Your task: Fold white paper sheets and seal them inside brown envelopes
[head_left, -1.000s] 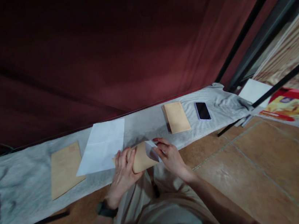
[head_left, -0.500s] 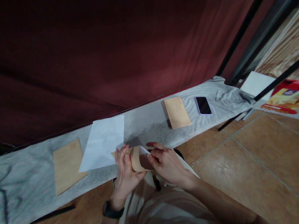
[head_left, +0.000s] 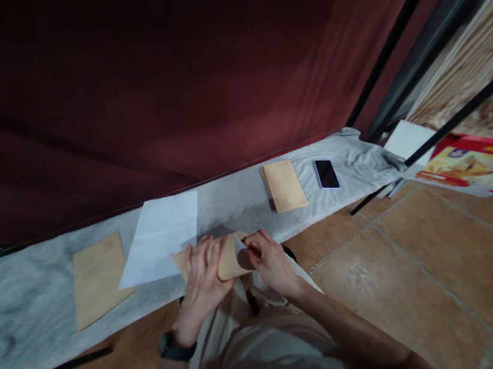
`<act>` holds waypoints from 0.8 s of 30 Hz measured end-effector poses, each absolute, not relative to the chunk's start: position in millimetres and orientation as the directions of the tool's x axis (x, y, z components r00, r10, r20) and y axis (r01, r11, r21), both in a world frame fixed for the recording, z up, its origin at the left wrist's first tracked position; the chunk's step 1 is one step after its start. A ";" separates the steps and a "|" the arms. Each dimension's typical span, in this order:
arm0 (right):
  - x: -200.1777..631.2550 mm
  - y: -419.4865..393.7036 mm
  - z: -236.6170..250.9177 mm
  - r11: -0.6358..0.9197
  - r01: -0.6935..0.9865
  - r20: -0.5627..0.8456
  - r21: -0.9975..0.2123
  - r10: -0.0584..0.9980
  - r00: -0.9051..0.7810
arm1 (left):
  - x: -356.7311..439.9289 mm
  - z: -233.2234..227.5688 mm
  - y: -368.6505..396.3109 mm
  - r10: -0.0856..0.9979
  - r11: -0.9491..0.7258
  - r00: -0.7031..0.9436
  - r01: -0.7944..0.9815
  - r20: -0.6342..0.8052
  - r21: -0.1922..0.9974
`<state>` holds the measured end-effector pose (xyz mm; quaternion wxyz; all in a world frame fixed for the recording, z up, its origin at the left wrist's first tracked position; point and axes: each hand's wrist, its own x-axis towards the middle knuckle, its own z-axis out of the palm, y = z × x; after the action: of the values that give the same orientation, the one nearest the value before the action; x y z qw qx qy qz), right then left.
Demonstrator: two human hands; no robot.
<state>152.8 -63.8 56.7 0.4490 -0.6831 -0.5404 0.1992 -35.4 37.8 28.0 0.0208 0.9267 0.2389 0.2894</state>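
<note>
A brown paper envelope (head_left: pixel 228 261) is held in front of my lap, bowed so that its right end gapes. My left hand (head_left: pixel 201 278) grips its left part, fingers across the top face. At the gaping end, my right hand (head_left: pixel 269 261) has its fingers closed on the edge, their tips partly hidden inside. A bit of white paper (head_left: pixel 238 244) shows in the opening beside those fingers. Left of the envelope, a creased white sheet (head_left: pixel 160 238) lies on the cloth, partly over another brown envelope (head_left: pixel 100 279).
Grey cloth (head_left: pixel 230 196) covers the long narrow bench. Stacked brown envelopes (head_left: pixel 285 185) and a phone (head_left: pixel 327 174) lie toward its right. Behind hangs a dark red curtain (head_left: pixel 216 91). A red and yellow box (head_left: pixel 480 163) and black bars (head_left: pixel 400 37) stand at the right, above the tiled floor (head_left: pixel 405 284).
My left hand has spread farther over the envelope, which now lies flatter. My right fingers have curled in closer at its open end. The view has shifted slightly.
</note>
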 end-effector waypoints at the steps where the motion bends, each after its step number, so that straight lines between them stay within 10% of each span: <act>1: 153.0 -64.0 54.5 -0.010 0.548 0.216 -0.837 0.913 0.346 | -34.5 28.6 38.1 0.457 -0.884 0.725 0.435 0.515 0.173; 24: 158.3 -58.9 32.4 -0.151 0.488 0.089 -0.860 0.896 0.434 | -23.6 37.1 36.8 0.462 -0.881 0.809 0.467 0.364 0.080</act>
<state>158.3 -58.9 32.4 0.4414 -0.7226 -0.4790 0.2313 -23.6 36.8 37.1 -0.0067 0.9509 0.2443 0.1898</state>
